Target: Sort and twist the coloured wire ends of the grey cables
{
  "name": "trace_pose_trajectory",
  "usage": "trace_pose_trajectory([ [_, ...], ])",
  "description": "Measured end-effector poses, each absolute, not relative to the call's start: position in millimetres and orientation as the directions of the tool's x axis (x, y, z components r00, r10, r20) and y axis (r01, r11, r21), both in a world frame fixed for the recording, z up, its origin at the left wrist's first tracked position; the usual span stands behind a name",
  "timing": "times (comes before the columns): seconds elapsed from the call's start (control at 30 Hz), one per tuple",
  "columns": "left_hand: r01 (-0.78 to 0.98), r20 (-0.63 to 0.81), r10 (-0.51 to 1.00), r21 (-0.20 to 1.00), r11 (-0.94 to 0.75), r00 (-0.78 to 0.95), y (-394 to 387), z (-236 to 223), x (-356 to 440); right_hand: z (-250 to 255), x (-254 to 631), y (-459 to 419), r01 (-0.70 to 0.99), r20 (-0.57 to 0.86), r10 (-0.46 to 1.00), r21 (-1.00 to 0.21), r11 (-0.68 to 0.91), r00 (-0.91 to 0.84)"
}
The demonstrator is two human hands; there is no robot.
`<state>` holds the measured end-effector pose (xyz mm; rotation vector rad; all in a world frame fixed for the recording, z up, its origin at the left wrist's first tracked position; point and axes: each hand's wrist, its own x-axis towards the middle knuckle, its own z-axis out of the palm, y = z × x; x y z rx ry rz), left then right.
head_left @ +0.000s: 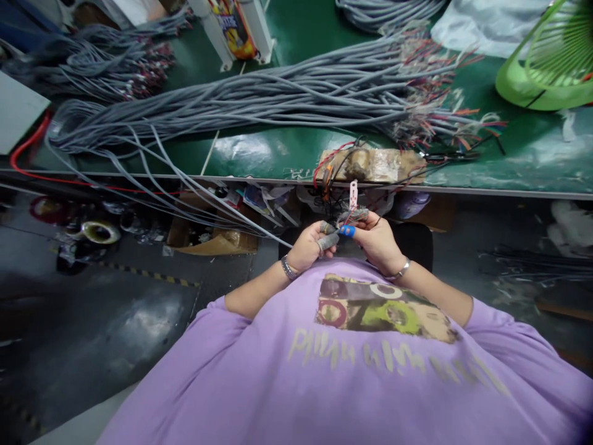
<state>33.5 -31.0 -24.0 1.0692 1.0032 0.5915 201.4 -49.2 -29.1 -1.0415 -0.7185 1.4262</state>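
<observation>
My left hand (pixel 311 245), with grey wraps on its fingers, is closed on a grey cable (pixel 259 230) that runs back to the big bundle on the bench. My right hand (pixel 377 242), a blue wrap on its thumb, pinches the frayed grey strands and thin wires (pixel 354 216) at the cable's end. The two hands nearly touch in front of my chest, just below the bench edge. A pale strip with holes (pixel 353 193) stands up right behind the wires. Exactly where the fingertips meet the wires is too small to make out.
A long bundle of grey cables (pixel 241 99) with stripped coloured ends lies across the green bench (pixel 259 151). A taped board (pixel 384 165) sits at the front edge. Beyond are a green fan (pixel 537 80) and another cable pile (pixel 106 62). Below stands an open cardboard box (pixel 213 241).
</observation>
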Motion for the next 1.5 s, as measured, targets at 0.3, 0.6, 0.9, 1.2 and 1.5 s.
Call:
trace_pose_trajectory([
  [0.3, -0.050, -0.352, 0.818, 0.907, 0.417, 0.455, -21.0, -14.8, 41.0, -32.7, 209.6, -46.1, -0.422, -0.201, 0.978, -0.893, -0.158, 0.059],
  [0.6, -0.169, -0.410, 0.823, 0.847, 0.503, 0.394, -14.2, -16.5, 53.9, -36.5, 213.2, -44.9, -0.468, -0.170, 0.985, -0.873, -0.138, 0.027],
  [0.9, -0.434, -0.314, 0.899, 0.794, 0.425, 0.306, -20.4, -25.9, 56.4, -30.8, 206.1, -43.6, -0.599, -0.250, 0.955, -0.744, -0.297, -0.162],
  [1.2, -0.195, 0.016, 0.957, 0.980, 0.043, 0.289, -24.9, -31.2, 48.3, -25.2, 201.1, -45.2, -0.510, -0.467, 0.882, -0.746, -0.429, -0.059],
  [1.5, -0.310, -0.059, 0.905, 0.928, 0.205, 0.422, -21.1, -23.7, 47.6, -19.8, 203.9, -45.0, -0.729, -0.488, 0.852, -0.512, -0.455, -0.190],
])
